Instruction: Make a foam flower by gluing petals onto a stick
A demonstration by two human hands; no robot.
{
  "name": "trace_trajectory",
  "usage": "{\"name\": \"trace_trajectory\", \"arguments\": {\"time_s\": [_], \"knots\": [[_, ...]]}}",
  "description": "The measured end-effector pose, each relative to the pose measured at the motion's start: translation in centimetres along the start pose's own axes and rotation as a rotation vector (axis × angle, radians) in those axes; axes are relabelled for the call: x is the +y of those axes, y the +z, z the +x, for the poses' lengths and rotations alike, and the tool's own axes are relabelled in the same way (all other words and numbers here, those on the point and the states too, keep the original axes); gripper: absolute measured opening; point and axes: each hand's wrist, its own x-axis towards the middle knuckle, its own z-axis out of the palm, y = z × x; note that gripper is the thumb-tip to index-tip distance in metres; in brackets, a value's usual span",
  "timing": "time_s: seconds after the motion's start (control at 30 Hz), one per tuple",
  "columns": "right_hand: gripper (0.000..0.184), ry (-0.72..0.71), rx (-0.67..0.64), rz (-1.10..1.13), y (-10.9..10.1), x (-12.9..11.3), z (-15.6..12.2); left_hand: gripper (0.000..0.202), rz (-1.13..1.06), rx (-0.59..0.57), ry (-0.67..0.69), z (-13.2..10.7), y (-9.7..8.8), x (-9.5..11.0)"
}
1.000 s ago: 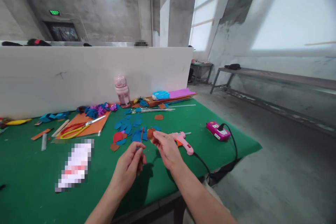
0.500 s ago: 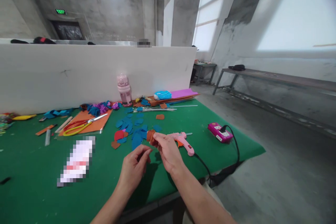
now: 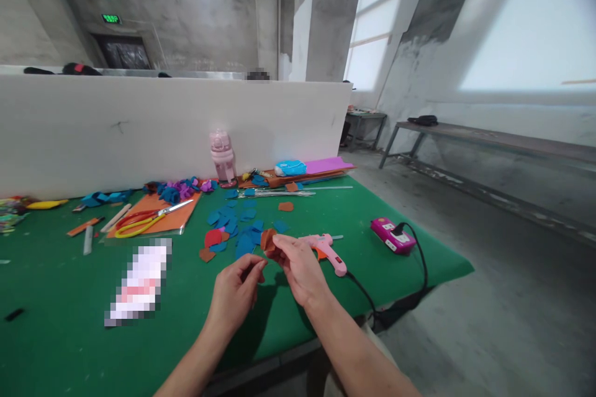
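Observation:
My right hand (image 3: 302, 270) is closed on a brown felt flower (image 3: 269, 242), a small cluster of curled petals held upright above the table. Just left of it, my left hand (image 3: 238, 288) is closed in a pinch; whatever lies between its fingertips is too small to make out. Blue felt pieces (image 3: 246, 240) are scattered beyond my hands, with a red felt piece (image 3: 213, 238) and a brown scrap (image 3: 207, 255) at their left. Partly behind my right hand lies a pink glue gun (image 3: 329, 250), its black cord running to the table's front edge.
On the green tabletop (image 3: 195, 298) are scissors (image 3: 139, 223) on an orange sheet, a pink bottle (image 3: 223, 158) by the white partition (image 3: 162, 130), and a blue packet (image 3: 290, 167). A magenta power strip (image 3: 392, 236) sits at right. A bench (image 3: 493, 136) stands farther off.
The brown felt flower has turned slightly in my right hand. My left hand stays pinched close by, almost unmoved. The whole view has shifted a little.

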Motion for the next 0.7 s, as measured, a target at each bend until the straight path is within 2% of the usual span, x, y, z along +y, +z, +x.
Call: {"name": "trace_trajectory", "arguments": {"time_s": [0.7], "knots": [[0.014, -0.007, -0.032, 0.058, 0.2, 0.06, 0.02, 0.026, -0.02, 0.012, -0.008, 0.0, -0.11, 0.41]]}}
